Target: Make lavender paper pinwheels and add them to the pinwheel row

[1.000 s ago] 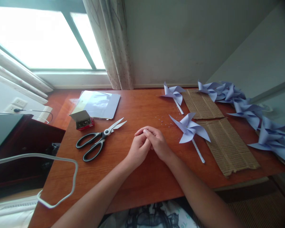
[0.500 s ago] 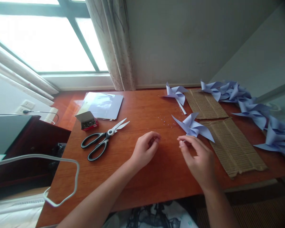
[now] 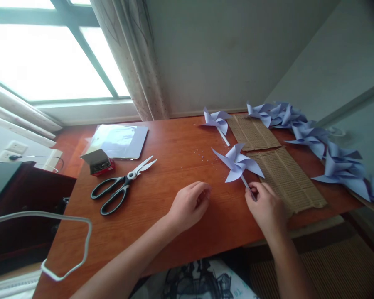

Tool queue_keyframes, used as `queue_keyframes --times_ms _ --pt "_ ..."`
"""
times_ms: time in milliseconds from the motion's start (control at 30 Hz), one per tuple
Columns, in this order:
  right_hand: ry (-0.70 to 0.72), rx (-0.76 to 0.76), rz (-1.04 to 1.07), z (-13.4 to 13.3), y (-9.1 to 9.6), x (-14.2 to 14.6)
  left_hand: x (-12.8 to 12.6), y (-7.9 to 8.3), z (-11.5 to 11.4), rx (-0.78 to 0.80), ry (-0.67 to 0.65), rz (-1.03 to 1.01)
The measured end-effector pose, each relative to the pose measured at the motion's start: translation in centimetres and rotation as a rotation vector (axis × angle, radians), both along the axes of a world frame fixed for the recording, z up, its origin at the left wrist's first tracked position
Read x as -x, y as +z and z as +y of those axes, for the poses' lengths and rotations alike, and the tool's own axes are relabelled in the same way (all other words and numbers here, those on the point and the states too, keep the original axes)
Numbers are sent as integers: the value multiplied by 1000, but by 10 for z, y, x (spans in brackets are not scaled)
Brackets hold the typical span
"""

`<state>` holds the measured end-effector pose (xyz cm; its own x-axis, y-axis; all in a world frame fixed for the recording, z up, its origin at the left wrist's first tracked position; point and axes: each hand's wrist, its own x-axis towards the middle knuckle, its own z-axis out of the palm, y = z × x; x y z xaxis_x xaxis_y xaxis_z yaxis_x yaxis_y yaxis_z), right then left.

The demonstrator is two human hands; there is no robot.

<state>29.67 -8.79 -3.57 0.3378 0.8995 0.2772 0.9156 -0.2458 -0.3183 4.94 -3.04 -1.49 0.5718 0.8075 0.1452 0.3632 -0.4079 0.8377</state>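
Note:
My right hand [image 3: 266, 205] pinches the white stick of a pale blue paper pinwheel [image 3: 237, 163] that lies on the wooden table [image 3: 162, 182], beside a piece of corrugated cardboard [image 3: 288, 178]. My left hand [image 3: 190, 203] rests on the table to the left of it, its fingers curled loosely with nothing seen in them. A second pinwheel [image 3: 216, 119] lies farther back.
Black-handled scissors [image 3: 118, 187] lie at the left, with a small open red box [image 3: 99, 162] and a sheet of blue paper [image 3: 118, 141] behind them. Several finished pinwheels [image 3: 327, 149] line the right wall. A second cardboard piece [image 3: 252, 132] lies behind. A white cable [image 3: 65, 245] loops past the left edge.
My hands were clasped together at the table's middle; they have parted. The right hand moved to the right and took hold of the nearest pinwheel's stick. The view shifted a little.

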Motion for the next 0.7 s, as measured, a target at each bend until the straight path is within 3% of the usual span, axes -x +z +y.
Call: queue_keyframes --times_ms 167,333,433,567,700 --pt "22 -124 73 1 -1 0 -8 5 -2 101 -13 -54" --pt "95 -257 180 -4 9 14 -25 6 3 232 34 -130" --pt "156 -270 252 -8 19 28 -41 5 8 337 80 -204" --pt "223 -255 320 -9 30 43 -61 4 12 460 16 -387" --pt "277 -262 334 -8 34 50 -67 3 11 544 51 -500"
